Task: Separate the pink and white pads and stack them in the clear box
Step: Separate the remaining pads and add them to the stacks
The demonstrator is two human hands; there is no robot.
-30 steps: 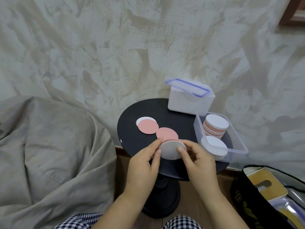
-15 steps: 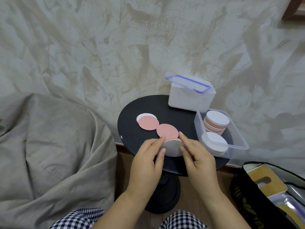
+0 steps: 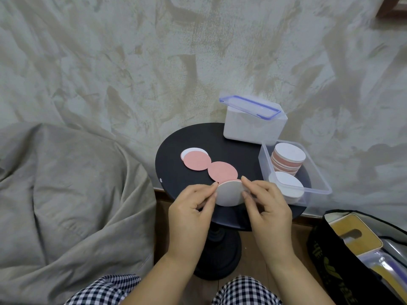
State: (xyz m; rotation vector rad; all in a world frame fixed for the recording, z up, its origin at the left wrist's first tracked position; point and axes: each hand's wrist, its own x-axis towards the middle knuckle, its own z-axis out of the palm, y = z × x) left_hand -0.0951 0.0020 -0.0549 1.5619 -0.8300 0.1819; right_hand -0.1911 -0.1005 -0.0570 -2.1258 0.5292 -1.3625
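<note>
Got a pad pair (image 3: 230,193) pinched btwn both hands rn, just above the near edge of the counter (image 3: 171,164). White face is toward me, and a thin pink rim peeks out along the top edge, so the pink one's stuck on the back. My left hand (image 3: 191,205) has a narrow grip on the left rim, my right hand (image 3: 267,205) has the same on the right rim, fingertips at the top corner where the pink shows.

Thing that matters imo: the clear box (image 3: 317,170) sits to the right, just beside my right hand and well away from the left. So once the pair splits, right hand's the obvious one to drop stuff in. The box has a tall striped stack (image 3: 288,160) at the back and a low white stack (image 3: 288,186) at the front.

The disc is round, so no long axis to worry abt, just the seam at the top.

Two more pink ones (image 3: 222,171) on the counter, plus a white one tucked under the far pink. Not done yet.
</note>
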